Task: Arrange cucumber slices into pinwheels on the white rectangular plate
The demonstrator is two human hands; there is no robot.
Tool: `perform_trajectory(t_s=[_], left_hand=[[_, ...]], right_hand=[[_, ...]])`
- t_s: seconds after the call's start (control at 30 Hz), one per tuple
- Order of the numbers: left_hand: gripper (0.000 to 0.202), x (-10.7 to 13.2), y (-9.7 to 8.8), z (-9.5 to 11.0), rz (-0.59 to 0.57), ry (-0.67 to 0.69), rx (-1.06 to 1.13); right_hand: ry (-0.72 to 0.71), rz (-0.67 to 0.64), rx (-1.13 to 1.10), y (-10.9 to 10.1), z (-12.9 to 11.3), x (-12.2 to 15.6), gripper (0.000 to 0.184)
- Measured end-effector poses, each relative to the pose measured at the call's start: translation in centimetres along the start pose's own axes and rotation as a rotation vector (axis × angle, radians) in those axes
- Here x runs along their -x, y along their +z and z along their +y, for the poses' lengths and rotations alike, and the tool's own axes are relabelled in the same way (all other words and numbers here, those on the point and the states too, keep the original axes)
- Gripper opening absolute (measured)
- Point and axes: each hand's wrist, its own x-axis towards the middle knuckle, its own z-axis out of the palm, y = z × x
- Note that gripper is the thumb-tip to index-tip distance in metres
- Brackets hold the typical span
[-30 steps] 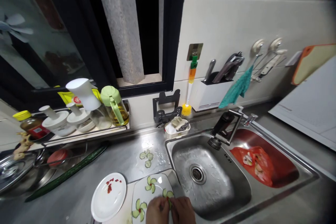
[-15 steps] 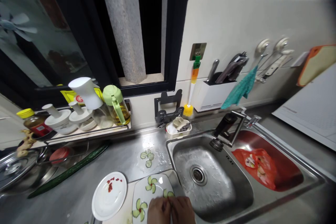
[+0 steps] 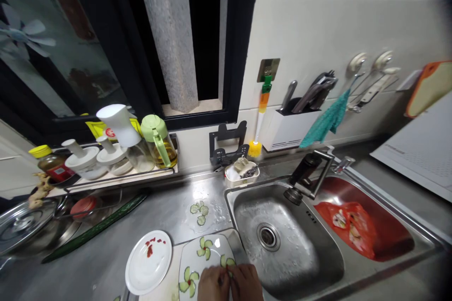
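Note:
My left hand [image 3: 213, 284] and my right hand [image 3: 246, 283] are side by side over the white square plate [image 3: 214, 249], fingers closed and fingertips nearly meeting. Between them and the plate's far right part lie green cucumber slices [image 3: 227, 260], partly covered by my fingers. A speck of red shows at the fingertips; what each hand pinches is too small to make out. Two cucumber pinwheels rest on the same plate, one with a red centre [image 3: 189, 282] and one farther back [image 3: 204, 248]. Left of it, a round white plate [image 3: 137, 270] carries small red pieces [image 3: 150, 250].
Several thin cucumber slices [image 3: 199, 211] lie on the wet steel counter. A whole cucumber [image 3: 95, 227] stretches across the left, before a rack with jars and an oil bottle [image 3: 159, 143]. On the right are a sink [image 3: 293, 244], a black faucet [image 3: 303, 174] and a red bag [image 3: 356, 230].
The view has shifted slightly, so the surroundings sit a little farther right. Both hands stay at the same part of the square plate, with only a slight change in the fingers.

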Motion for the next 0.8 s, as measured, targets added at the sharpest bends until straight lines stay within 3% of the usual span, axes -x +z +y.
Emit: perform_trajectory(t_s=[0.1, 0.5, 0.67, 0.8], left_hand=[[0.024, 0.1, -0.1, -0.3, 0.006, 0.017, 0.005], [0.021, -0.2, -1.4, -1.2, 0.057, 0.05, 0.047], [0.026, -0.3, -3.3, -2.8, 0.125, -0.006, 0.122], [0.029, -1.0, -6.5, -5.9, 0.181, -0.201, 0.195]], right_hand=[[0.056, 0.062, 0.003, 1.0, -0.1, 0.5, 0.033], [0.136, -0.079, -0.022, -0.1, -0.6, 0.2, 0.03], [0.114, -0.054, -0.021, 0.0, -0.2, 0.4, 0.031], [0.073, -0.003, -0.063, -0.3, -0.1, 0.1, 0.03]])
